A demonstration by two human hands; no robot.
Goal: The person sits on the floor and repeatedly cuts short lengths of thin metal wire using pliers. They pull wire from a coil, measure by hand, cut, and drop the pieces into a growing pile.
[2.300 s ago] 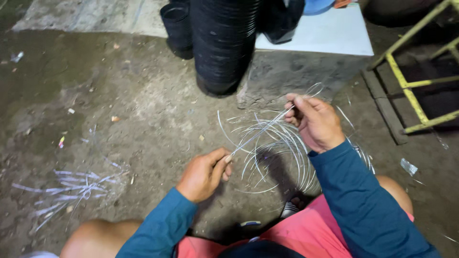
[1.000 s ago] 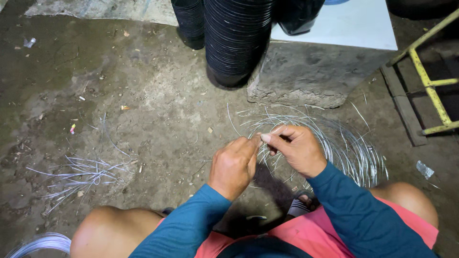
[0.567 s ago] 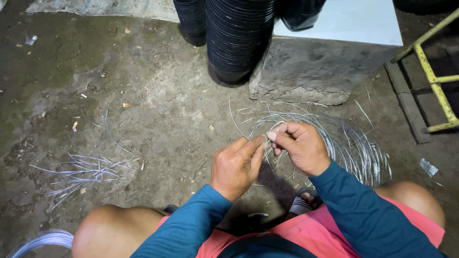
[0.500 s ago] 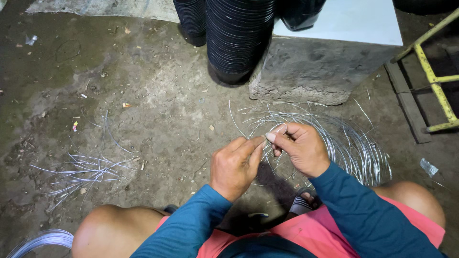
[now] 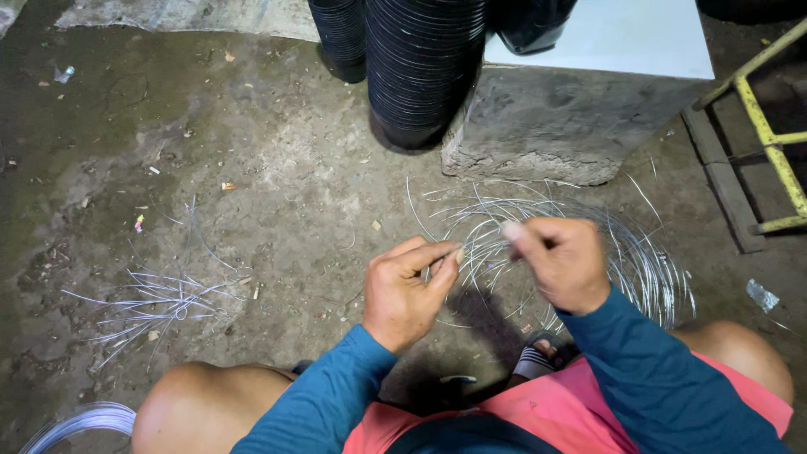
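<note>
I sit low over the dirt floor with both hands raised in front of my knees, working a strand off the coil of thin silver wire that lies on the ground just ahead of my right knee, its loops fanned out toward the concrete block. My left hand is curled, thumb and forefinger pressed together at the tip, pinching the wire where it runs across to the other hand (the strand itself is so fine that I can barely make it out between them). My right hand is closed into a loose fist, thumb laid over the fingers, and it grips the same wire; the two hands are near each other but not touching. Beyond the coil, the block carries a white slab on top, and a tall stack of black plastic pots leans against its left side, with a smaller stack just behind. To my left, well apart from the hands, a scatter of cut wire pieces lies on the floor, and another coil shows at the lower left corner beside my left knee. A yellow metal frame stands at the right edge, and my sandal peeks out under my right wrist.
</note>
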